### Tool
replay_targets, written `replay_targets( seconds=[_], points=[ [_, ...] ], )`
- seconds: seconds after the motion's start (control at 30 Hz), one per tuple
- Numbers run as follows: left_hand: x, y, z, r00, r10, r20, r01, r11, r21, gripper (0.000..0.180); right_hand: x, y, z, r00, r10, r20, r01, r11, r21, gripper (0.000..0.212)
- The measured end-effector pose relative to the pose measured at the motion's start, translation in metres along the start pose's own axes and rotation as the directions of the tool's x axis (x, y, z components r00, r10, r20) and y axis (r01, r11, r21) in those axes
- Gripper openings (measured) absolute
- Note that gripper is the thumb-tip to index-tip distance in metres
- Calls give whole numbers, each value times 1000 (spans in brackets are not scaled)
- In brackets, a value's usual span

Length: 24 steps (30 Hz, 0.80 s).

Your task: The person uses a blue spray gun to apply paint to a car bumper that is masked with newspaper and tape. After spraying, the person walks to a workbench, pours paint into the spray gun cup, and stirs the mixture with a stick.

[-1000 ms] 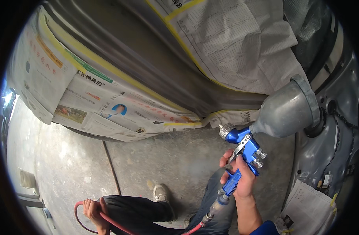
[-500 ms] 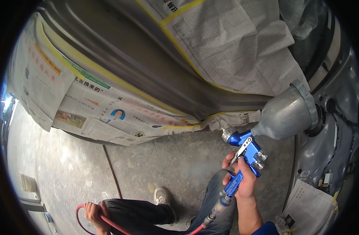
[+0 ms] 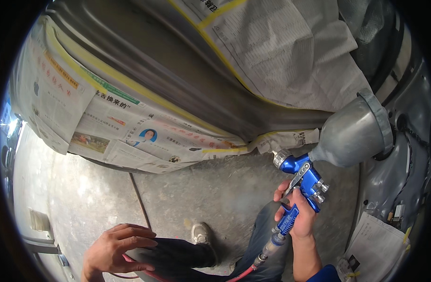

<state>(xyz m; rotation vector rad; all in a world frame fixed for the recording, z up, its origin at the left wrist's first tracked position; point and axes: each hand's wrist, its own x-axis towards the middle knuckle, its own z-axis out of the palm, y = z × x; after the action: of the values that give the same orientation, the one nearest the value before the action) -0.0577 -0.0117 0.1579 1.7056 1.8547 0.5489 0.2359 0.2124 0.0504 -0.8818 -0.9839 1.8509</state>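
Fingers (image 3: 279, 193) of the right hand (image 3: 304, 220) curl closed around the grip (image 3: 289, 221) of a blue spray gun (image 3: 311, 179). Some lie at the silver trigger (image 3: 298, 180); can't tell how hard they press. Left hand (image 3: 113, 249) is at near left by the knee, loosely spread, thumb apart, over the red hose (image 3: 243, 273); no firm hold visible.

Largest first: dull grey-brown body panel (image 3: 145, 61) across the far side, concrete floor (image 3: 192, 188) below. Newspaper sheets (image 3: 281, 51) with yellow masking tape (image 3: 221, 13) border the panel on both edges. Bare grey door panel (image 3: 380, 181) at right.

Spray gun is right of centre, held up off the floor, nozzle facing far left, near the taped sill corner. Big grey cup (image 3: 349, 134) sits at its far right end, tilted. Likely top-heavy, more so if loaded; fill level hidden. Body looks rigid, probably metal, smooth, maybe slick if wet. Grip is the place to hold, palm behind, fingers toward the trigger; cup is a poor handle. Hose looks bendy and light but could drag on the grip's lower end, so best steered by the free hand. Smallest: silver nozzle (image 3: 281, 159) and adjustment knobs (image 3: 323, 186), likely easy to knock; keep fingers off.
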Motion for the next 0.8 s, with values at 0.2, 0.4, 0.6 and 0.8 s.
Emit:
replay_targets(
  seconds=[0.2,0.4,0.6,0.8],
  points=[
    [153,36,-69,817,560,-136,-535,825,184,29,-10,7,-1,999,49,-15,-48,998,43,28],
    [272,86,-100,878,477,27,-472,857,205,51,-16,15,-2,996,84,-15,-83,994,66,33],
    [315,108,-60,916,302,266,-368,896,251,59,-16,23,-4,997,36,-64,-28,992,127,35],
    [339,101,-22,756,137,640,-410,862,300,61,-10,25,-8,984,0,-178,22,993,118,36]
  ],
)
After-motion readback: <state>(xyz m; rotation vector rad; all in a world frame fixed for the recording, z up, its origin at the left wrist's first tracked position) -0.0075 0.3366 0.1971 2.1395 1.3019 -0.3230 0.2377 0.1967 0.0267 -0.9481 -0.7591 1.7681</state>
